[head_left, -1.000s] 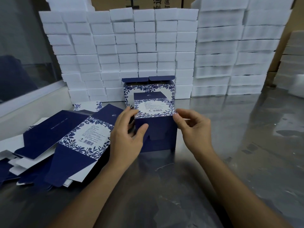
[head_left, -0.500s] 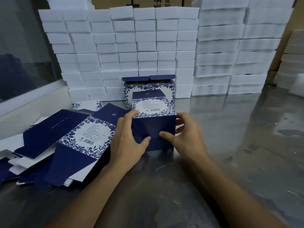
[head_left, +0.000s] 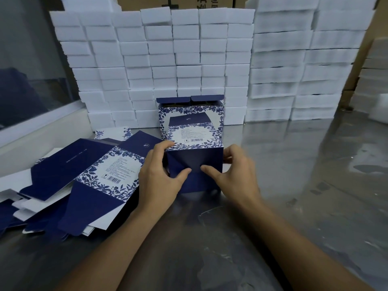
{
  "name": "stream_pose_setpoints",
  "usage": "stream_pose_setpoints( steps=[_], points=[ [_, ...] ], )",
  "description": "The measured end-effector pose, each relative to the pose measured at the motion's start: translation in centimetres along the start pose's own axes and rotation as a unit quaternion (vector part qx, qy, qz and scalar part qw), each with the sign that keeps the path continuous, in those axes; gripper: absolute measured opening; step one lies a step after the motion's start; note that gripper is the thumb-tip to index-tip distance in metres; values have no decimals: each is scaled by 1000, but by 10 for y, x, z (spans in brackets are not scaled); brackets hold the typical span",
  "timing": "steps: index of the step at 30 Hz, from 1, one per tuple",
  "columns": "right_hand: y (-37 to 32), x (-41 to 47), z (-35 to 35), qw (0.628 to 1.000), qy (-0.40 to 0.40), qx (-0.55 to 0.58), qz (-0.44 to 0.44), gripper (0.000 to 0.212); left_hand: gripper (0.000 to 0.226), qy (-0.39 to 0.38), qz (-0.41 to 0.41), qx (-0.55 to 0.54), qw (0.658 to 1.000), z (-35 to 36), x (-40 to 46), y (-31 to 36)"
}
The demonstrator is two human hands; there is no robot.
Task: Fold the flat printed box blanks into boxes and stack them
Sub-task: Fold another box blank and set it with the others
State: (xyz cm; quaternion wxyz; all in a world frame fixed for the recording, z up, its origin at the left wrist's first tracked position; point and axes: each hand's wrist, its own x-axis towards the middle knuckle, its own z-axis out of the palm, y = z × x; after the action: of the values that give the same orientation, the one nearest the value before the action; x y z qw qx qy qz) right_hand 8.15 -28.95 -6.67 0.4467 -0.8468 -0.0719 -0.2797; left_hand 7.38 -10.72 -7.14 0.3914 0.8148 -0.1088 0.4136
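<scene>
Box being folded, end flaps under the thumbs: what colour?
Plain dark navy on the box, no print; the floral blue-and-white border is on the panel above. Head view.

– What stands at the back?

– White foam blocks [head_left: 189, 59], stacked in even rows like a wall. Right of them, taller stacks of wider foam slabs [head_left: 304, 59], somewhat blurred.

– And behind those?

– A brown carton [head_left: 189, 2] with dark printed characters, cut off by the top edge.

– The surface?

– A shiny metal bench [head_left: 315, 185], scuffed and reflecting the stacks.

– On the left?

– A glass pane [head_left: 31, 59] in a pale frame, with something dark behind it that I cannot make out.
</scene>
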Motion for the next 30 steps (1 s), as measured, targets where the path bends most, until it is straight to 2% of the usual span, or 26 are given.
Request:
stream_pose_setpoints(
  steps=[5, 12, 17, 21, 27, 30],
  points=[
    [1, -1, 2, 1000, -4, -1, 22, 44, 72, 7, -4, 14, 1000, 1, 0, 4],
    [-4, -1, 5, 999, 23, -13, 28, 43, 65, 32, -13, 31, 999, 5, -1, 7],
    [-7, -5, 8, 998, 57, -21, 17, 52, 60, 56, -15, 27, 998, 7, 2, 8],
    [-5, -6, 10, 999, 47, -16, 21, 53, 62, 54, -13, 32, 998, 7, -1, 10],
    [-1, -8, 6, 999, 18, 13, 25, 43, 74, 24, -8, 29, 999, 6, -4, 10],
    [-5, -11, 4, 998, 14, 62, 5, 64, 79, 7, -17, 1, 1000, 6, -4, 13]
  ],
)
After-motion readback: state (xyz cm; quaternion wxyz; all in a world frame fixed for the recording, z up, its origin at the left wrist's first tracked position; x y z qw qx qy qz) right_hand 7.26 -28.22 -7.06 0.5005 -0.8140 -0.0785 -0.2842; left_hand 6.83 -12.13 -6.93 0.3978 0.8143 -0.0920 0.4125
